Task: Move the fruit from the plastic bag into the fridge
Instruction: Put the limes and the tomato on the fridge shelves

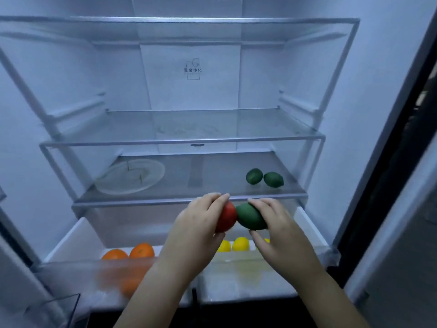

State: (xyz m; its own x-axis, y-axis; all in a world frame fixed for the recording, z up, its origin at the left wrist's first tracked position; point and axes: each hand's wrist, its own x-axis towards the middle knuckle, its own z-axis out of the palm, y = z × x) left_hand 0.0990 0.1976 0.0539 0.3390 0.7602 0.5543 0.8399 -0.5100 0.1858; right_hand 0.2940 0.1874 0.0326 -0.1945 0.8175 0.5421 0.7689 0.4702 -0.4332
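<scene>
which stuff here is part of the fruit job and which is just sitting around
Part of the job:
red fruit in the left hand
green fruit in the right hand
two green fruits on the lower shelf
oranges in the left drawer
yellow fruits in the right drawer

Just lying about:
clear plate on the same shelf

shelf [224, 183] holds two limes [254, 176] and a plate [130, 176].

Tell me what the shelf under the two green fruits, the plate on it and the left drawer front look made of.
Shelf: clear glass probably, see-through and smooth, with a pale edge trim. Plate: transparent and glossy, glass or clear plastic, cannot tell which. Left drawer front: frosted translucent plastic, it seems; the oranges blur through it.
</scene>
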